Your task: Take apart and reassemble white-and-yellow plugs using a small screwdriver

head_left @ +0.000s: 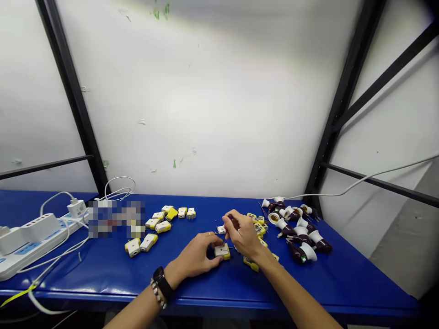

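In the middle of the blue table, my left hand (200, 253) is closed around a white and yellow plug (222, 251), thumb and fingers at its left side. My right hand (243, 233) grips a screwdriver (232, 222) by its dark red handle. Its thin shaft points down at the hole in the plug's white top; whether the tip sits on a screw is too small to tell. A small white piece (221, 230) lies just behind the plug. Beside and partly behind my right hand are several yellow plug halves (252, 264) with metal parts showing.
Several white and yellow plugs (148, 242) lie to the left. Dark red lamp holders with white collars (302, 235) are heaped at the right, a thin screwdriver (262, 209) beside them. A white power strip (30, 249) with cables runs along the left. Black frame posts (329, 137) flank the table.
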A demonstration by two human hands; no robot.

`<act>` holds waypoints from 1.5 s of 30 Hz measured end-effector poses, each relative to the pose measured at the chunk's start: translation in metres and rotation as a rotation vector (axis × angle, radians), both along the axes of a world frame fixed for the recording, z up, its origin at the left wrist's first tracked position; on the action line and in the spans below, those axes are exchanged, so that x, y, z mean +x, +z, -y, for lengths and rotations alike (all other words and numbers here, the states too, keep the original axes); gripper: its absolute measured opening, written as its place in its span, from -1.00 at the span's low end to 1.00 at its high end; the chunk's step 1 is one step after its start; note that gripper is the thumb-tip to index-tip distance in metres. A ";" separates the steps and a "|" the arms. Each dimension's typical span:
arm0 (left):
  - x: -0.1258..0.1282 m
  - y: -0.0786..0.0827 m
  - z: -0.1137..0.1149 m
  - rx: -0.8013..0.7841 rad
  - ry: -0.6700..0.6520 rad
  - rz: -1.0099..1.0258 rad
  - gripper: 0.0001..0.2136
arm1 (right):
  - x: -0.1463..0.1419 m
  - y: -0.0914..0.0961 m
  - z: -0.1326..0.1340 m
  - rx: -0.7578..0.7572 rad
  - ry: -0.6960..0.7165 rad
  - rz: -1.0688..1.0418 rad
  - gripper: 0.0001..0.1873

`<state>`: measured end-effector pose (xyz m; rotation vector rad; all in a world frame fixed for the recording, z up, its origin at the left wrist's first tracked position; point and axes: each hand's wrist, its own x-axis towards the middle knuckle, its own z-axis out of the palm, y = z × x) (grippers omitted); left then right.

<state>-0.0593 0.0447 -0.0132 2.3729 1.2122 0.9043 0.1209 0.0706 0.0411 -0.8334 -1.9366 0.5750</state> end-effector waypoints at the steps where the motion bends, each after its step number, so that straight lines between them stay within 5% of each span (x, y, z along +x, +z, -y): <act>1: 0.000 -0.002 -0.001 0.008 -0.001 0.006 -0.81 | -0.001 -0.003 -0.001 0.011 -0.003 0.017 -0.69; 20: 0.009 -0.001 0.001 0.060 -0.025 0.132 -0.83 | -0.002 -0.016 0.000 0.095 -0.030 0.077 -0.68; 30: 0.012 -0.002 -0.003 -0.063 -0.052 0.242 -0.80 | 0.003 -0.007 0.000 -0.167 0.224 0.017 -0.68; 37: 0.010 -0.005 -0.005 -0.088 -0.056 0.271 -0.83 | 0.000 -0.010 0.000 0.010 0.009 -0.061 -0.73; 43: 0.010 -0.005 -0.006 -0.089 -0.050 0.265 -0.87 | 0.004 -0.007 -0.002 -0.274 0.272 -0.126 -0.64; 45: 0.012 -0.004 -0.006 -0.084 -0.031 0.261 -0.87 | 0.002 -0.009 -0.003 -0.295 0.249 -0.175 -0.66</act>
